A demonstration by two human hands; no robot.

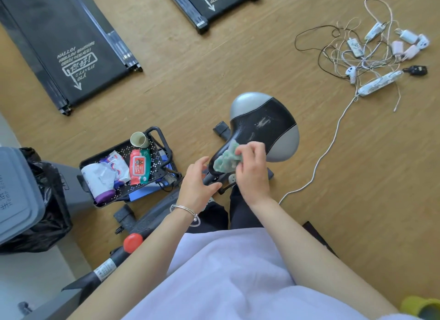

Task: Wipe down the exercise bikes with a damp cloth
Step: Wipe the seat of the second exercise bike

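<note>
On the saddle [262, 126] — right grip [252, 169] clutches cloth [225, 161] | left grip [197, 183] slack, empty

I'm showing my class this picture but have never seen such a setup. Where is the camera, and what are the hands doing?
No machine here: a person wears one camera on the head, looking down at their own hands. The right hand grips a green cloth against the narrow end of a bike saddle. The left hand is open beside it, holding nothing. On the floor lie a basket with a wipes pack and a cup, two treadmills, and tangled cables.
</note>
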